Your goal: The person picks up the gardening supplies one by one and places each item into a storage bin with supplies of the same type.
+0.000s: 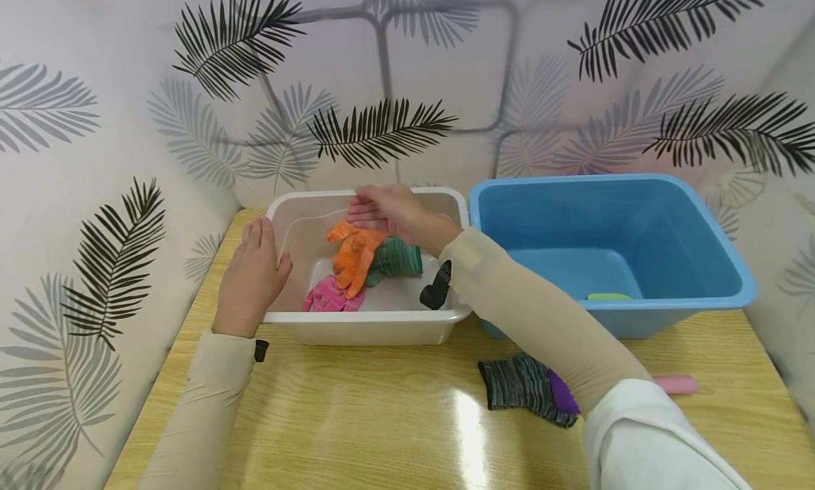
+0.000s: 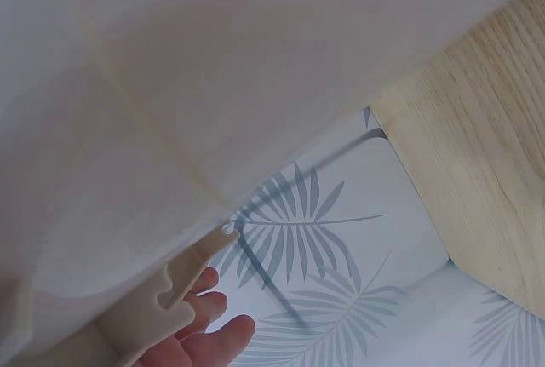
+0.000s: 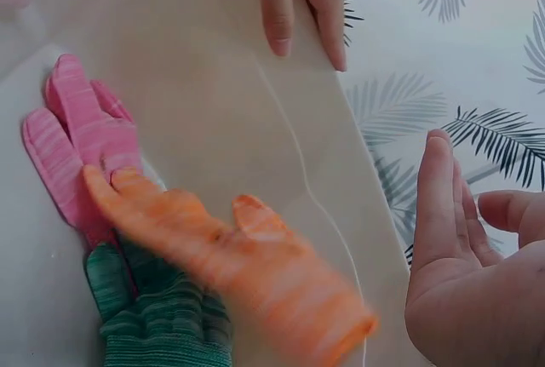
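My left hand holds the left rim of a white plastic basin, thumb on the inner side and fingers on the outside; its fingertips show beyond the rim in the left wrist view. Over the basin's far side is my right hand, fingers straight and nothing in them. An orange glove lies below it, blurred and apart from the hand in the right wrist view. Beneath and beside it are a pink glove and a green glove.
A black object lies at the basin's right end. Adjoining it, a blue basin holds a light-green item. In front, a grey-black glove, something purple and a pink rod-like piece lie partly under my right forearm.
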Available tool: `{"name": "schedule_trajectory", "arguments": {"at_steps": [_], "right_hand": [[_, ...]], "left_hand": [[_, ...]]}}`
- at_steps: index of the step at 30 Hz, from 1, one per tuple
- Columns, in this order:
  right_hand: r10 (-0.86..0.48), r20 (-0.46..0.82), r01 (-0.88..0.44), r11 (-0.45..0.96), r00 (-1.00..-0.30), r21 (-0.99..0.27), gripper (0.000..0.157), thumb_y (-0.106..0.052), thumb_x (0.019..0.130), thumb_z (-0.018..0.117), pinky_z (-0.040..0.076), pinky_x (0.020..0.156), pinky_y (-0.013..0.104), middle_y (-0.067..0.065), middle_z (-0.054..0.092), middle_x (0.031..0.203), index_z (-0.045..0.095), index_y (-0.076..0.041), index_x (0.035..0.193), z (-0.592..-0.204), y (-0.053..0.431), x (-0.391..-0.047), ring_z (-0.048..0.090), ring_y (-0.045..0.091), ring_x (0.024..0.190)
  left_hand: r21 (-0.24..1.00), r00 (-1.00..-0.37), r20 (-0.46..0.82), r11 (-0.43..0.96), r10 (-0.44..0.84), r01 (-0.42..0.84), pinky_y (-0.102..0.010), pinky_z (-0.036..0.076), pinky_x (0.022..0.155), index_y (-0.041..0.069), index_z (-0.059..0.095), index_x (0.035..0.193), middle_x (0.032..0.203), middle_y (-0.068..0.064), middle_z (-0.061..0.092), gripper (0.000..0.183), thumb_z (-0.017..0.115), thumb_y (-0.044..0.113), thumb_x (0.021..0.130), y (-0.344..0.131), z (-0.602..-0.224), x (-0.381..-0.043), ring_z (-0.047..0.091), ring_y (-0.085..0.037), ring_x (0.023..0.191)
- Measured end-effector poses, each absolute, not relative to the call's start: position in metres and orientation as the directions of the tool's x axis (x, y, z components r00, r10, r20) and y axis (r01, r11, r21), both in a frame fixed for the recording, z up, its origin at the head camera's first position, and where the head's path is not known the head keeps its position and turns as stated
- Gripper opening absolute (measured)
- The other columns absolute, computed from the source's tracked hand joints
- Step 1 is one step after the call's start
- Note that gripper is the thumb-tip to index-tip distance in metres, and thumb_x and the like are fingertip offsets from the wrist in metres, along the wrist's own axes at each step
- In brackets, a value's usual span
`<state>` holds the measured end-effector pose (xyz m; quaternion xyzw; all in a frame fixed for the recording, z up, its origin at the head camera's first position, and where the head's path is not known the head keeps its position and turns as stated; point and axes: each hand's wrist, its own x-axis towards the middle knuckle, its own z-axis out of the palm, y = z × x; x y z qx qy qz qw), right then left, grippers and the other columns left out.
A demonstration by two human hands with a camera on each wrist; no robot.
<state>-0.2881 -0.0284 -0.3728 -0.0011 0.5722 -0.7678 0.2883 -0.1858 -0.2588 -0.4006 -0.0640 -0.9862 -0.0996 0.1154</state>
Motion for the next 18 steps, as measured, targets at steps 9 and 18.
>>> {"name": "schedule_trajectory", "arguments": {"at_steps": [9, 18], "right_hand": [[-0.473, -0.274, 0.389, -0.165, -0.837, -0.906, 0.035, -0.019, 0.095, 0.053, 0.052, 0.080, 0.035, 0.020, 0.067, 0.095, 0.059, 0.011, 0.113, -0.3670, -0.0261, -0.2885, 0.069, 0.024, 0.082], [-0.527, -0.256, 0.385, -0.149, -0.810, -0.911, 0.038, -0.018, 0.096, 0.050, 0.046, 0.090, 0.042, 0.024, 0.065, 0.101, 0.055, 0.014, 0.116, -0.3627, -0.0251, -0.2853, 0.068, 0.027, 0.085]], "left_hand": [[0.189, -0.963, 0.250, 0.970, 0.101, 0.151, -0.056, 0.027, 0.103, -0.019, 0.023, 0.137, 0.141, -0.036, 0.027, 0.064, 0.050, 0.017, 0.091, -0.2585, -0.3991, -0.1853, 0.024, -0.046, 0.132], [0.178, -0.965, 0.238, 0.972, 0.110, 0.155, -0.056, 0.026, 0.103, -0.019, 0.022, 0.137, 0.141, -0.036, 0.025, 0.063, 0.049, 0.017, 0.092, -0.2581, -0.4001, -0.1859, 0.023, -0.047, 0.132]]}}
